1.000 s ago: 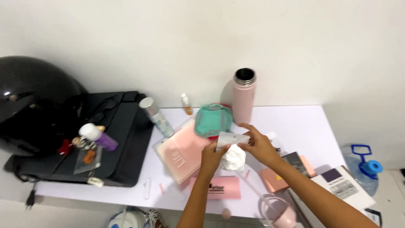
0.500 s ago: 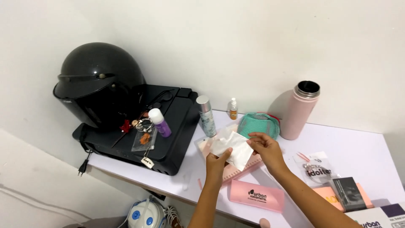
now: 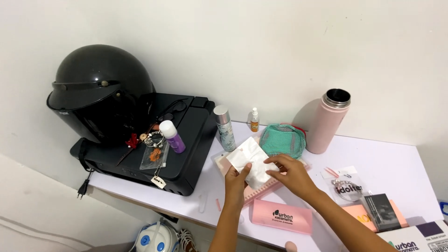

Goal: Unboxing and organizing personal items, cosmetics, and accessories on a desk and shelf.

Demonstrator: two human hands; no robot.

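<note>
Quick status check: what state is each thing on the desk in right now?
White tissue sheet: unfolded, held by both hands above the pink notebook.
Left hand: pinching the sheet's lower edge.
Right hand: gripping its right edge.
Tall pink steel flask: upright, lid off.
Glossy black helmet: visor down, on the black printer.
Purple roll-on bottle: capped, on the printer.

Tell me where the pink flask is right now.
In the head view, the pink flask stands upright at the back right of the white table, against the wall, just right of the green mesh pouch.
</note>
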